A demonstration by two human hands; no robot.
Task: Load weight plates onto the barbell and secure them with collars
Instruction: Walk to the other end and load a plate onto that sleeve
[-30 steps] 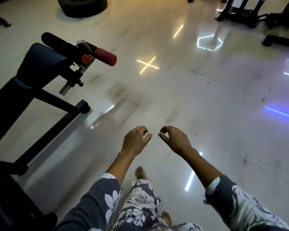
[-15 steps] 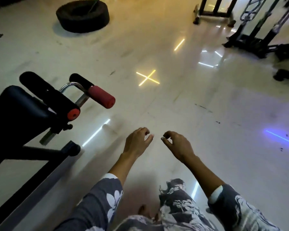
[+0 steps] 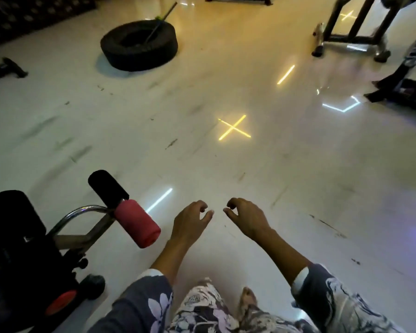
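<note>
No writing or brand can be read anywhere in the view. Both hands are held out low in the centre of the frame, above the floor, and they carry nothing. The left hand point(image 3: 192, 222) and the right hand point(image 3: 247, 218) have loosely curled fingers, half open, with their fingertips near each other but apart. Neither barbell, plates nor collars can be seen in this view. A black tyre point(image 3: 139, 45) lies flat on the floor in the upper left, with a thin rod point(image 3: 160, 20) leaning into its hole. At the lower left stands a black bench machine point(image 3: 17, 255) with a red foam roller point(image 3: 137, 227). The floor point(image 3: 298, 188) is pale, glossy and scuffed, and reflects a yellow cross of light point(image 3: 233, 127). Dark equipment frames point(image 3: 351, 30) stand at the upper right.
</note>
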